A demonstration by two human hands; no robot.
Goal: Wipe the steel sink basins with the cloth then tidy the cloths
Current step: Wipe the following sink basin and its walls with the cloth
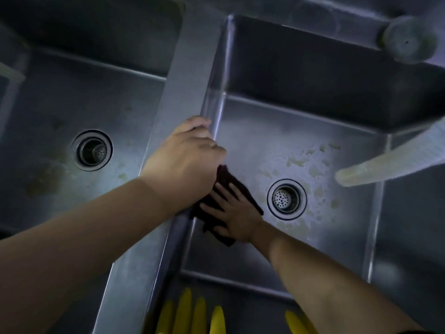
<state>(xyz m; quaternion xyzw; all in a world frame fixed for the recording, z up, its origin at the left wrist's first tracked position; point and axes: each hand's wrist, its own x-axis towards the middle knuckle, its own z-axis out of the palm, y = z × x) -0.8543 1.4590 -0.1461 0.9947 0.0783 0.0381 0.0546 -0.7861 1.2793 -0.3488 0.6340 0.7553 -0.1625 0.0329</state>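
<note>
On the floor of the right basin (301, 131), near its left wall, a dark cloth (231, 186) lies flat under the right hand (234, 213), fingers spread and pressing, pointing up-left; foam and drain (286, 198) lie just to its right. Left hand (187, 155), fingers curled, grips the divider (183, 80) above

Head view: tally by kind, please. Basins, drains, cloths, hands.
Sink basins: 2, left basin and right basin
Drain strainers: 2, left drain and right drain
Cloths: 1, dark cloth
Hands: 2, left hand and right hand
Total: 7
</note>
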